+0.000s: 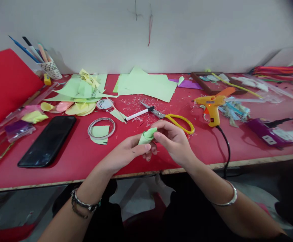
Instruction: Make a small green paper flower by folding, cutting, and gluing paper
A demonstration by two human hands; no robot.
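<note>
Both my hands meet over the front of the red table, pinching a small rolled piece of light green paper. My left hand grips the roll from below and behind, fingers closed round it. From the right, my right hand holds its upper end between thumb and fingertips. Just beyond my right hand lie yellow-handled scissors, and a black-capped white marker rests a little further left.
A black phone lies at the left, a tape ring beside it. Green paper sheets and scraps sit at the back. A yellow glue gun stands at the right, its cord hanging over the edge. A pen cup stands far left.
</note>
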